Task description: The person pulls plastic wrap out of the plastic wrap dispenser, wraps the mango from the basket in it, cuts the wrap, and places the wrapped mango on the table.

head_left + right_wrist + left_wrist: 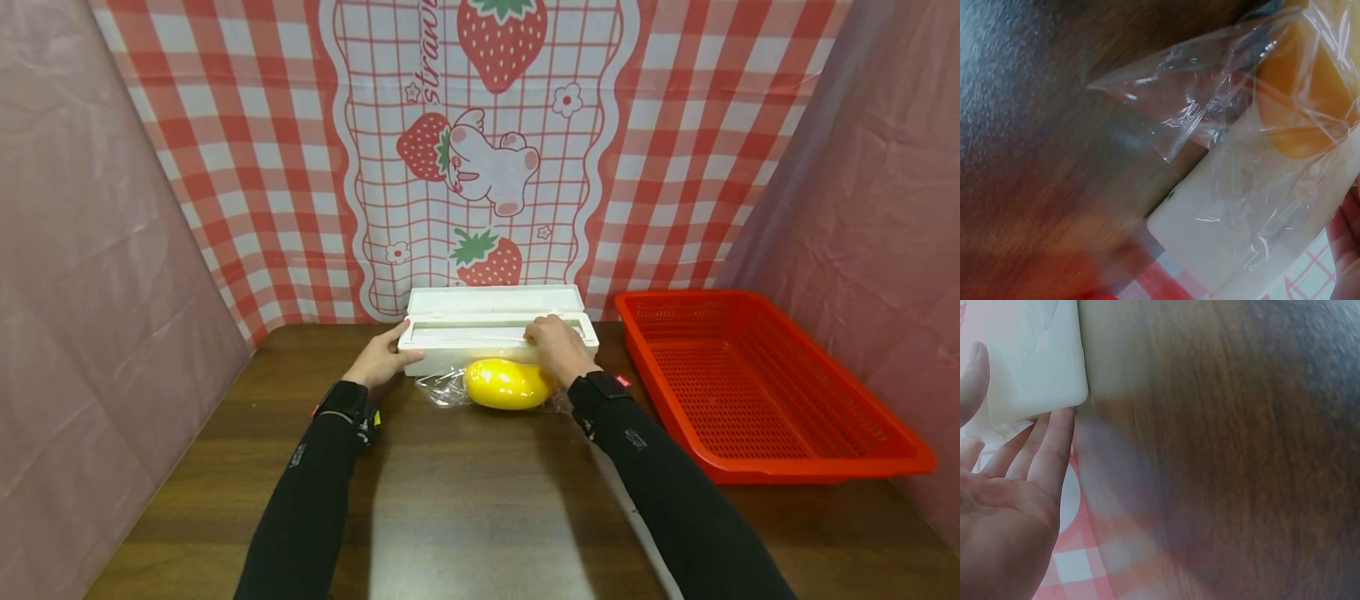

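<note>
A long white plastic box with its lid raised stands near the back of the table. My left hand holds its left end, thumb at the front and fingers about the corner; in the left wrist view the fingers lie against the end face. My right hand is bent over the right part of the box's opening; what its fingertips touch is hidden. Before the box lies a yellow, glossy, mango-shaped thing in clear plastic film. In the right wrist view, loose film spreads beside it.
A red perforated plastic basket stands on the right side of the wooden table. Behind the box hangs a red-and-white checked cloth with strawberries. Pink cloth covers the left side, and more hangs at the right.
</note>
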Available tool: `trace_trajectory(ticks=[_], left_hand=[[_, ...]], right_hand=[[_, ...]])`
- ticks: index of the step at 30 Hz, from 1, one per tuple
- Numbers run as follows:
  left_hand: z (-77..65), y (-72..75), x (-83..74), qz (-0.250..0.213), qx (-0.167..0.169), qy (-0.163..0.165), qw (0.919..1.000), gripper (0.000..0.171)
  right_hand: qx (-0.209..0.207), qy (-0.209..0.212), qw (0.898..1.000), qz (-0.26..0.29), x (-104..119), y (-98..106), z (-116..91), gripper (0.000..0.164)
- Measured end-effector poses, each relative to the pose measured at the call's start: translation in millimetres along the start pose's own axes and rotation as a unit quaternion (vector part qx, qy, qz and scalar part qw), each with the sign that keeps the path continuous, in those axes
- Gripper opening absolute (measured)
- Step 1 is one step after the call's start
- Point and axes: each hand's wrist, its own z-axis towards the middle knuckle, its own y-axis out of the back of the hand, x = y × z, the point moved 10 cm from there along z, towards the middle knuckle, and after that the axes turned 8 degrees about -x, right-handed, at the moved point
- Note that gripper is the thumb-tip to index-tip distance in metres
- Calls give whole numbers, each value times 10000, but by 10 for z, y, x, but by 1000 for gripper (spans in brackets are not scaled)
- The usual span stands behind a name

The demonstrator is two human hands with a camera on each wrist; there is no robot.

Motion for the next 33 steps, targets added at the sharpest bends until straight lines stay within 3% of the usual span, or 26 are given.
trace_trajectory(ticks=[16, 26, 33], left_hand=[[13, -4, 33, -35, 18, 114, 9999, 84], [8, -8, 30, -54, -12, 184, 9998, 83], [2, 10, 32, -13, -47, 152, 9999, 83]], right_hand=[[36, 20, 9999, -139, -36, 25, -23, 21], [-218, 320, 9992, -116, -34, 70, -30, 18], [-212, 292, 9992, -157, -53, 79, -39, 17]])
